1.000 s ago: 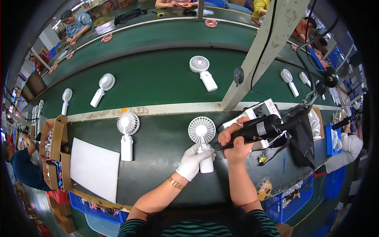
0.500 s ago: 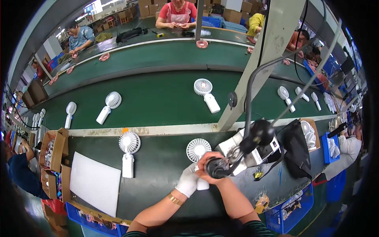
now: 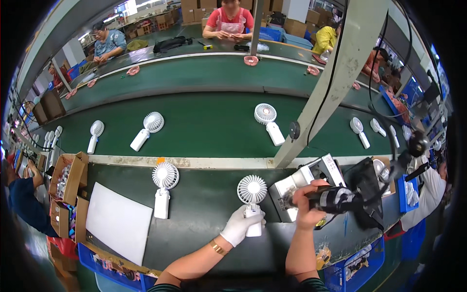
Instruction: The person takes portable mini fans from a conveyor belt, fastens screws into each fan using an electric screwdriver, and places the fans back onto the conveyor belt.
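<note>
On the near green bench (image 3: 204, 228), a white handheld fan (image 3: 252, 197) with round grille and straight handle lies flat. The gloved left hand (image 3: 239, 226) wraps its handle. The bare right hand (image 3: 307, 204) grips a black power screwdriver (image 3: 335, 199) beside it.

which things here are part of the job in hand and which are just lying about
In hand:
- white handheld fan, its handle gripped by the gloved left hand
- black power screwdriver, held by the bare right hand

Lying about:
- second fan on the bench
- white sheet
- cardboard box
- fans on the conveyor
</note>
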The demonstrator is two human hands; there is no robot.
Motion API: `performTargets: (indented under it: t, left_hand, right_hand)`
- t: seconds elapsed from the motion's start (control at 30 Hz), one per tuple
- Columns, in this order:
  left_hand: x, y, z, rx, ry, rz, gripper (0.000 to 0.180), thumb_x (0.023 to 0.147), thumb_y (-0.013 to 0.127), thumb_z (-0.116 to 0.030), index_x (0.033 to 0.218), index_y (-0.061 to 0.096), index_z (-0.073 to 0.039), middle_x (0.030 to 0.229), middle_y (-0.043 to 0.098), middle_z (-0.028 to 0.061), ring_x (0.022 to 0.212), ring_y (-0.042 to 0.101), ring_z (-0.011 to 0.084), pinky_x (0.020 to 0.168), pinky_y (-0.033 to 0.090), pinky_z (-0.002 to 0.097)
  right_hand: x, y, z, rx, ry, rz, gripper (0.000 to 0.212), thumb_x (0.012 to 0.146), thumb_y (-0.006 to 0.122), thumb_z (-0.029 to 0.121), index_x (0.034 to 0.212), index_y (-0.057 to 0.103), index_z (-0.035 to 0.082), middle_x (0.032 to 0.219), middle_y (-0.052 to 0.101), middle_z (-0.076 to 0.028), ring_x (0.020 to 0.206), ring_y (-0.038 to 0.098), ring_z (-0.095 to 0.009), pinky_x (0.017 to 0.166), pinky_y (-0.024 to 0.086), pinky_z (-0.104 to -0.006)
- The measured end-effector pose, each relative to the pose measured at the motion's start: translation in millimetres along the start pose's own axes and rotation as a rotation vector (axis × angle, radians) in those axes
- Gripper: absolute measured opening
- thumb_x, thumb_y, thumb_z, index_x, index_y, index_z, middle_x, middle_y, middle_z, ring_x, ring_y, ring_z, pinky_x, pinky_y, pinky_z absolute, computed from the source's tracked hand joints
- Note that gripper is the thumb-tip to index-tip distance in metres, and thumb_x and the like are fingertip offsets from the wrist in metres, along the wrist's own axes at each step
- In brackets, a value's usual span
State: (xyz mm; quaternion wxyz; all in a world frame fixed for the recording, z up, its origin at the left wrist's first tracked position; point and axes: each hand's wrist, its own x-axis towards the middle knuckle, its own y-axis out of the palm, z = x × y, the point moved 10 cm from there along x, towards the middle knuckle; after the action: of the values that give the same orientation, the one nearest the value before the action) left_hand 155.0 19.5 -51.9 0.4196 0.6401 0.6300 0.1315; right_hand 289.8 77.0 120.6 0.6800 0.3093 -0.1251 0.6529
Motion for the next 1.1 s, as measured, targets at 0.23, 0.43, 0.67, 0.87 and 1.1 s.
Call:
performTargets:
  t: [0.23,0.43,0.67,0.87,1.1]
  left_hand:
    - [-10.5,10.5,11.8,0.051,-0.052,0.089,0.043,0.077,0.063,0.001,0.110,0.037,-0.006,0.090,0.056,0.0115,0.069,0.060,0.0187,0.059,0.052,0.0319]
    - [-15.0,13.8,10.5,0.183,-0.008,0.022,0.039,0.076,0.062,0.000,0.106,0.038,-0.004,0.084,0.054,0.0079,0.067,0.059,0.0156,0.057,0.050,0.0291]
    - [-7.1,7.6,9.0,0.346,0.087,-0.031,0.029,0.075,0.064,-0.008,0.096,0.046,0.000,0.077,0.058,0.0043,0.063,0.057,0.0100,0.056,0.047,0.0240]
    - [-6.8,1.8,7.8,0.382,0.070,-0.078,0.031,0.074,0.064,-0.007,0.099,0.047,0.001,0.079,0.059,0.0052,0.063,0.058,0.0105,0.056,0.049,0.0248]
    - [-11.4,5.2,3.2,0.487,0.107,-0.088,0.030,0.077,0.065,-0.013,0.098,0.048,-0.001,0.079,0.060,0.0046,0.063,0.059,0.0108,0.056,0.049,0.0240]
  right_hand:
    - [-8.3,13.5,-7.3,-0.055,0.097,-0.043,0.038,0.073,0.066,-0.004,0.103,0.042,-0.001,0.070,0.055,-0.005,0.055,0.051,-0.013,0.052,0.042,-0.0240]
    - [-18.0,13.2,-23.9,0.087,0.254,-0.069,0.040,0.073,0.068,0.002,0.104,0.043,0.001,0.066,0.053,-0.006,0.052,0.050,-0.014,0.051,0.042,-0.0254]
    - [-24.2,42.7,-31.7,0.407,0.223,0.063,0.059,0.075,0.073,0.025,0.116,0.039,0.001,0.065,0.053,-0.006,0.051,0.050,-0.013,0.047,0.040,-0.0250]
    - [-28.1,54.5,-41.3,0.319,0.255,0.115,0.064,0.075,0.072,0.039,0.113,0.036,0.003,0.060,0.045,-0.005,0.049,0.044,-0.014,0.046,0.040,-0.0292]
    - [-45.3,49.9,-63.5,0.412,0.343,0.078,0.046,0.073,0.073,0.017,0.102,0.041,0.003,0.064,0.050,-0.005,0.054,0.049,-0.014,0.050,0.041,-0.0256]
